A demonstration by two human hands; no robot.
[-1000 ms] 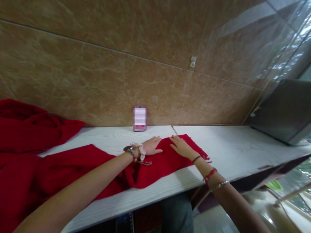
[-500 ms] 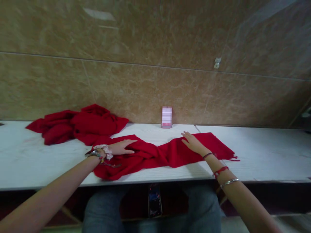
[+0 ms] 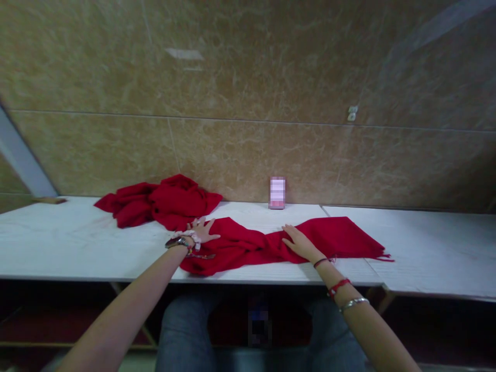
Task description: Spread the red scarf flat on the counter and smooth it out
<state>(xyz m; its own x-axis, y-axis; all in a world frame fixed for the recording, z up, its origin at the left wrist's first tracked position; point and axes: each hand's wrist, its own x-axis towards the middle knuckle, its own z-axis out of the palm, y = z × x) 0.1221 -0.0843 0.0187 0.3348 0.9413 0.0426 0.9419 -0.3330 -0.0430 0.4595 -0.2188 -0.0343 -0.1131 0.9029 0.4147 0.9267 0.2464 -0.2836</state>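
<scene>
A long red scarf [image 3: 248,245] lies across the white table, wrinkled at its left and middle and smoother toward the fringed right end. My left hand [image 3: 203,231] rests on its left part, fingers spread. Flat on the scarf, right of the middle, is my right hand [image 3: 301,243] with its fingers stretched out. The cloth bunches into a loose red heap [image 3: 174,199] at the back left, which seems to join the flat part near my left hand.
A small upright pink-and-white item [image 3: 277,192], blurred out, stands against the brown marbled wall [image 3: 248,150]. The white table [image 3: 96,253] has a seam on its right side. Below its front edge are my legs [image 3: 186,330] and dark shelf spaces. A wooden strip [image 3: 49,200] lies at the far left.
The view has turned a little left. My right hand has slid left along the scarf toward the middle. My left hand has moved toward the scarf's back left edge, its fingers now spread wider.
</scene>
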